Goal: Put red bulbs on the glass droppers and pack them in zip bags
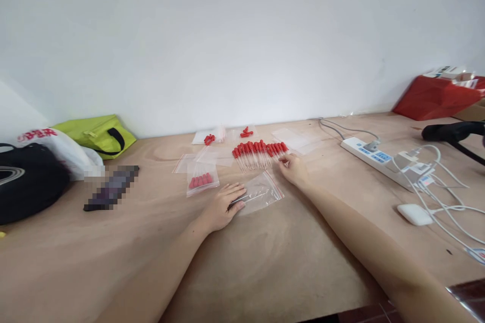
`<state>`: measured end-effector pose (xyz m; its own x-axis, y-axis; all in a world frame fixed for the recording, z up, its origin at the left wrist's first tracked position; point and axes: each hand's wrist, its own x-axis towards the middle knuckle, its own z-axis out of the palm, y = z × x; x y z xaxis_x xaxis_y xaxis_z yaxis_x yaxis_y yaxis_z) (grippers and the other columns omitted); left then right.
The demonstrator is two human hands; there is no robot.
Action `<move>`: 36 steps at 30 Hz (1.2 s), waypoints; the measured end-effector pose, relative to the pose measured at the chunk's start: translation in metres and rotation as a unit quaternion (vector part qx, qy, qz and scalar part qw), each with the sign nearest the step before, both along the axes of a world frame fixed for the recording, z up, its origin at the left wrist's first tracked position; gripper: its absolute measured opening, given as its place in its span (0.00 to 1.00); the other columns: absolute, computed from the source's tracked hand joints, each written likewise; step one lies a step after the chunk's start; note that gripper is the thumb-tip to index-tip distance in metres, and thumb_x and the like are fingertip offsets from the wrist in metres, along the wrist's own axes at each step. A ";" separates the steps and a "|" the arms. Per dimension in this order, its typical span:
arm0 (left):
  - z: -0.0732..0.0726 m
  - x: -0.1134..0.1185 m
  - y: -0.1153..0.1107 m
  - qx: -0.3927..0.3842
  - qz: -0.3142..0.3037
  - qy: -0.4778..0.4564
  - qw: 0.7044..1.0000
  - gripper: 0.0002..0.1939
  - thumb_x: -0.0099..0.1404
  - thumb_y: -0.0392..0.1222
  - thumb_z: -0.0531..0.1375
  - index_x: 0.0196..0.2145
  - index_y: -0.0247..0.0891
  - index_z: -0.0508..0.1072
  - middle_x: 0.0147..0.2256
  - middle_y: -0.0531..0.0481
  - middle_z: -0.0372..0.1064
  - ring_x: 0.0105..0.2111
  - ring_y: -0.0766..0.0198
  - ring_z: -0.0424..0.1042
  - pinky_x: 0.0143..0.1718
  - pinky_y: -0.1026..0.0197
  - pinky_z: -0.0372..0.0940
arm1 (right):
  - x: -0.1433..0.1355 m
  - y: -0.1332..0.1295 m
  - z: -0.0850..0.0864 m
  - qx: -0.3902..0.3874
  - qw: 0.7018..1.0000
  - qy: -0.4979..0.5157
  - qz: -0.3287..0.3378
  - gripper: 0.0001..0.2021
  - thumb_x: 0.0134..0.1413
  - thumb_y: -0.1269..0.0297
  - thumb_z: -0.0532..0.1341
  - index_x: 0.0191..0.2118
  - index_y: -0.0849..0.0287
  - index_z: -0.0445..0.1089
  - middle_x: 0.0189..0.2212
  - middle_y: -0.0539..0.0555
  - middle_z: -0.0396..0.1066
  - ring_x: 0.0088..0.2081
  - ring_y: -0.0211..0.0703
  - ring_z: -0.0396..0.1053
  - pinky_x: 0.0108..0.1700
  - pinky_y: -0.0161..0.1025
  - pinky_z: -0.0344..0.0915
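Red-tipped slender sticks with pale, translucent stems point(253, 151) lie in a crowded row on the table, between the two hands and the wall. Their smooth, rounded ends point toward the wall and the thin stems toward the person, long axes running roughly front to back with a slight slant.

At the row's right end, the right hand point(293, 169) has its fingers curled in; whether they pinch a stem, I cannot tell. The left hand point(225, 207) lies palm down, fingers extended, on a glossy, clear plastic zip bag point(261, 197), with a slim dark object point(232, 204) partly hidden beneath it; its grip is unclear.

Beside it, another clear bag point(202, 180) shows short red cylinders. The tabletop point(257, 262) is brown and wood-like; the wall point(242, 40) is plain, pale and smooth.
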<state>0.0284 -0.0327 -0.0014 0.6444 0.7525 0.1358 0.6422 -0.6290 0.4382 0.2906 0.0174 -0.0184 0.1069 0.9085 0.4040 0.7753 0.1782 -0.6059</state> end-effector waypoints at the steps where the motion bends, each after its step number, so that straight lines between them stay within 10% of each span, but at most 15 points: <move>1: 0.000 0.000 0.000 -0.001 -0.001 0.000 1.000 0.19 0.64 0.46 0.49 0.51 0.40 0.63 0.54 0.49 0.58 0.56 0.59 0.53 0.57 0.49 0.47 | -0.002 0.009 0.001 -0.007 0.999 -0.011 -0.029 0.08 0.46 0.68 0.55 0.31 0.63 0.70 0.29 0.55 0.69 0.33 0.40 0.65 0.37 0.35 0.60; 16: 0.001 0.001 -0.003 0.006 -0.004 0.006 1.000 0.18 0.63 0.43 0.50 0.50 0.40 0.65 0.53 0.47 0.59 0.56 0.59 0.53 0.56 0.48 0.48 | -0.028 0.039 0.013 -0.122 0.981 -0.047 -0.141 0.08 0.46 0.72 0.52 0.32 0.65 0.67 0.30 0.62 0.69 0.35 0.45 0.67 0.35 0.36 0.59; 21: 0.002 0.001 -0.003 0.004 -0.003 0.006 1.000 0.18 0.63 0.43 0.50 0.50 0.40 0.65 0.53 0.48 0.59 0.56 0.59 0.53 0.57 0.48 0.48 | -0.009 0.009 0.010 -0.021 0.989 0.133 -0.061 0.21 0.46 0.66 0.54 0.49 0.64 0.56 0.23 0.49 0.63 0.26 0.39 0.64 0.29 0.36 0.61; 27: 0.000 0.001 -0.001 0.002 -0.006 -0.007 1.000 0.18 0.63 0.44 0.51 0.50 0.41 0.65 0.53 0.48 0.60 0.56 0.59 0.53 0.57 0.47 0.47 | -0.005 -0.036 0.002 -0.054 0.912 0.405 0.021 0.43 0.42 0.63 0.57 0.59 0.60 0.27 0.20 0.41 0.58 0.20 0.34 0.63 0.23 0.33 0.62; 36: -0.001 0.001 -0.003 0.025 0.006 -0.016 1.000 0.17 0.63 0.43 0.51 0.48 0.39 0.66 0.53 0.45 0.58 0.54 0.57 0.56 0.54 0.51 0.53 | -0.022 -0.041 0.003 -0.045 0.881 0.467 0.060 0.35 0.41 0.56 0.59 0.53 0.55 0.41 0.22 0.42 0.62 0.21 0.34 0.66 0.27 0.36 0.66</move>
